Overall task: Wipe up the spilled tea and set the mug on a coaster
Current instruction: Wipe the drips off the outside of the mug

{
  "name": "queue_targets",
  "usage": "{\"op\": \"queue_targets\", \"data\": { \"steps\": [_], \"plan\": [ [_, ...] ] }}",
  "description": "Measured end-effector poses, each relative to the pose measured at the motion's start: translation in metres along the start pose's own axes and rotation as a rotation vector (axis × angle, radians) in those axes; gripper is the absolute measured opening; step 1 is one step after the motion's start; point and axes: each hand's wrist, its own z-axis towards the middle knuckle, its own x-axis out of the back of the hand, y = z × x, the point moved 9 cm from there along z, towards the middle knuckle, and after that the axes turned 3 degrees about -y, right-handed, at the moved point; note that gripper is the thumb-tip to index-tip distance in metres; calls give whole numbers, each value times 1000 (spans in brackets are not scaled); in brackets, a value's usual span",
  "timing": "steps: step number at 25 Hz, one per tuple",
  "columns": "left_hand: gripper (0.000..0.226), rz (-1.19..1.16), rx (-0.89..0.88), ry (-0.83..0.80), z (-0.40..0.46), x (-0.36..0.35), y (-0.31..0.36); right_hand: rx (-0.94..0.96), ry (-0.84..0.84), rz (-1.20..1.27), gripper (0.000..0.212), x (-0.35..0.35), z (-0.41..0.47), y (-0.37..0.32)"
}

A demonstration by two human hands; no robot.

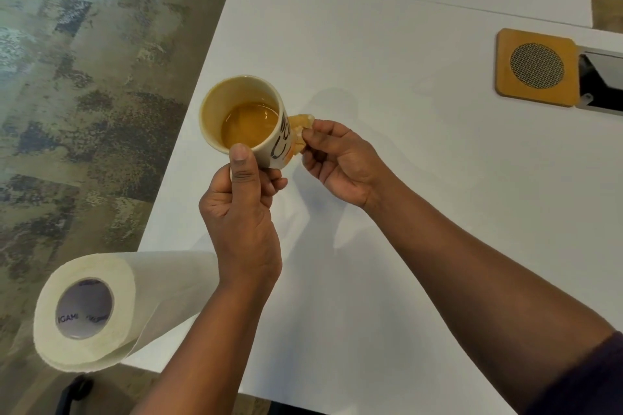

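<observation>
1. Above the white table [387,44], held clear of its smooth matte surface, a cream ceramic mug [241,118] tilts slightly, its round mouth open to the camera and black lettering curving over its outer wall.
2. Brown tea [247,123] fills the lower part of the mug, glossy on top, with a pale tan film up the inner wall.
3. The left hand [244,212] grips the mug from the near side, thumb pressed flat on the rim and wall, the other fingers curled underneath.
4. The right hand [340,165] pinches a small crumpled wad of paper towel [300,131], stained orange-brown and wet-looking, and holds it against the mug's right side beside the lettering.
5. A square wooden coaster [536,67] with rounded corners lies flat on the far right of the table, well apart from the mug; a round insert of fine grey mesh fills its middle.
6. Just beside the coaster's right edge is a rectangular cutout in the tabletop with a metallic frame [603,74].
7. A roll of white paper towel [111,307] lies on its side at the table's near left corner, overhanging the edge, its soft quilted layers wound round a grey cardboard core with printed letters.
8. Mottled brown and grey carpet [84,77] covers the floor to the left.
</observation>
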Motion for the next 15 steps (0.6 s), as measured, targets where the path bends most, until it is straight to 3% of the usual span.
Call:
{"op": "queue_targets", "data": {
  "steps": [15],
  "plan": [
    [45, -36, -55, 21, 13, -3, 0, -42, 16, -95, 13, -25, -22, 53]
  ]
}}
